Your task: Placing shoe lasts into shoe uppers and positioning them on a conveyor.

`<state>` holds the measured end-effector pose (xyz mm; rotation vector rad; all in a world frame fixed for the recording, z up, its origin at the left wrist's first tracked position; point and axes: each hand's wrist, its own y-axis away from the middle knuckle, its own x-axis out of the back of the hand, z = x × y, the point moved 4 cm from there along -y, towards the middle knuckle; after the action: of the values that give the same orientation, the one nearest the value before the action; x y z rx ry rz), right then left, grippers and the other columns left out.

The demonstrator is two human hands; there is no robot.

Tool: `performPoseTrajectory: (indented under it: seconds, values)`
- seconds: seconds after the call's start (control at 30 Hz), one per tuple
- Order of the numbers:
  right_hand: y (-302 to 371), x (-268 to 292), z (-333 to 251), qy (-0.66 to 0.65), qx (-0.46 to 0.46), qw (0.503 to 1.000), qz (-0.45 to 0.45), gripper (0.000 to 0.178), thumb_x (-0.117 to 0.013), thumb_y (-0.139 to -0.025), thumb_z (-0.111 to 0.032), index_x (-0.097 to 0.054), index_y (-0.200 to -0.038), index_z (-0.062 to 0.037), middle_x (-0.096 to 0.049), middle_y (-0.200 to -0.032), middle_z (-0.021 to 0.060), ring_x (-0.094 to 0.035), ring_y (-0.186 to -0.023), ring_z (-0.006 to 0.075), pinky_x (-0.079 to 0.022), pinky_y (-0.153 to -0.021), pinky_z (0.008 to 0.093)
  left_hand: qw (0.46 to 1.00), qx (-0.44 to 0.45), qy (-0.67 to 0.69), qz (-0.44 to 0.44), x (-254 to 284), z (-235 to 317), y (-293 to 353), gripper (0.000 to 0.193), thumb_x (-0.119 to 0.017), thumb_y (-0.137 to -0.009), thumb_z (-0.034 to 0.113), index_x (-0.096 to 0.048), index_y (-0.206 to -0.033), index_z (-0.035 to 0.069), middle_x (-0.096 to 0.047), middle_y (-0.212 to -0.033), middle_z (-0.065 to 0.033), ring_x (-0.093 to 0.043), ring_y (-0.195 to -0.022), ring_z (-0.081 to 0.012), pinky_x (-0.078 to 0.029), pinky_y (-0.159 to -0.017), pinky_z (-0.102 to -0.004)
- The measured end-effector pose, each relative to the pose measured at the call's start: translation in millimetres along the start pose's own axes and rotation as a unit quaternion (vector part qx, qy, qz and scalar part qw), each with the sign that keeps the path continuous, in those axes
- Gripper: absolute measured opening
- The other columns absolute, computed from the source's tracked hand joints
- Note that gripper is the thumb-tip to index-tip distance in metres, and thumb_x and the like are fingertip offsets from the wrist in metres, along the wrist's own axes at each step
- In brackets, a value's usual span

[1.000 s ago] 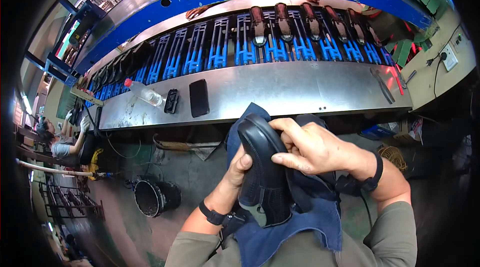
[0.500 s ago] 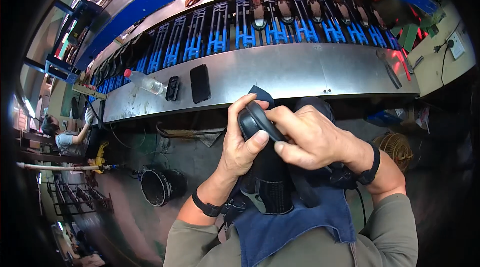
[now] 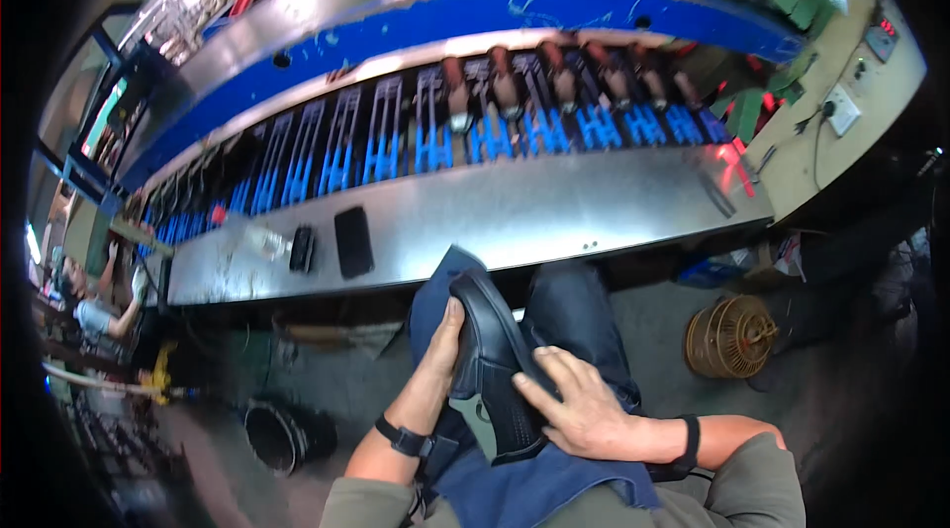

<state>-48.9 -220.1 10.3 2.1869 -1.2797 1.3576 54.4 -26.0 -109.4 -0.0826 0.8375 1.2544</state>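
Observation:
A black shoe point(image 3: 485, 335) with a grey-green patch near its opening lies tilted over my lap, toe pointing at the bench. A dark sole point(image 3: 507, 315) runs along its right side. My left hand point(image 3: 442, 350) grips the shoe from the left, thumb along the upper; its other fingers are mostly hidden. My right hand point(image 3: 584, 411) lies against the right side of the shoe near the heel, its fingers stretched and apart. Under the shoe is a blue apron point(image 3: 554, 488) across my legs.
A metal bench point(image 3: 426, 221) carries a phone point(image 3: 353, 242), a small black object point(image 3: 303, 249) and a plastic bottle point(image 3: 252, 236). Behind it, a rack of blue holders point(image 3: 381, 157) bears several shoes. A black bucket point(image 3: 277, 434) and a round brown cage-like object point(image 3: 730, 335) stand on the floor. Another person point(image 3: 89, 300) is far left.
My view has shifted, and the shoe's side has turned upward. My right hand has moved from the toe toward the heel, its fingers opening out from a pinch. My left hand stays on the shoe.

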Motion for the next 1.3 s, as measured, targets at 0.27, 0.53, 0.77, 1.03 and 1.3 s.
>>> performPoseTrajectory:
  seconds: [0.27,0.53,0.77,1.03,1.3]
  values:
    - [-68,43,21,-0.112,0.279,0.948,0.105,0.084,-0.072,-0.074,-0.011,-0.039,-0.151,-0.0016,-0.043,-0.150,0.0235,-0.042,-0.140,0.0408,-0.034,-0.115,0.0543,0.988,0.053,-0.143,0.038,-51,52,17,0.050,-0.034,-0.111,0.045,-0.055,-0.134,0.006,-0.065,-0.122,-0.0108,-0.066,-0.104,-0.0187,-0.056,-0.085,-0.0336]
    - [-107,-72,168,-0.419,-0.326,0.847,-0.031,0.051,-0.052,-0.106,-0.038,-0.054,-0.142,-0.0020,-0.060,-0.137,0.0142,-0.055,-0.128,0.0253,-0.042,-0.110,0.0423,0.942,-0.268,-0.195,0.053,-18,13,-39,0.052,-0.039,-0.110,0.039,-0.063,-0.128,-0.003,-0.065,-0.117,-0.0138,-0.063,-0.098,-0.0168,-0.050,-0.089,-0.0319]
    - [-101,-77,174,-0.537,-0.359,0.762,0.039,0.040,-0.056,-0.105,-0.040,-0.067,-0.117,-0.0031,-0.068,-0.102,0.0042,-0.060,-0.094,0.0127,-0.049,-0.087,0.0324,0.994,0.025,-0.103,0.030,-25,30,-67,0.030,-0.055,-0.106,0.026,-0.067,-0.105,-0.001,-0.072,-0.099,-0.0109,-0.068,-0.095,-0.0178,-0.053,-0.087,-0.0308]
    - [7,-16,22,-0.163,0.232,0.931,-0.230,0.009,-0.062,-0.076,-0.017,-0.060,-0.081,-0.0104,-0.057,-0.080,0.0033,-0.057,-0.081,0.0231,-0.045,-0.075,0.0384,0.557,-0.245,-0.602,-0.517,-91,-5,105,0.020,-0.062,-0.080,0.018,-0.063,-0.097,0.006,-0.056,-0.087,-0.0087,-0.059,-0.083,-0.0258,-0.047,-0.076,-0.0371]
    - [-53,-21,116,-0.236,0.153,0.957,-0.072,0.024,-0.078,-0.077,-0.020,-0.063,-0.093,-0.0092,-0.056,-0.088,0.0044,-0.054,-0.084,0.0258,-0.042,-0.077,0.0385,0.667,-0.329,-0.580,-0.333,-52,31,11,0.027,-0.076,-0.076,0.020,-0.066,-0.098,0.008,-0.062,-0.102,-0.0029,-0.056,-0.095,-0.0208,-0.044,-0.083,-0.0342]
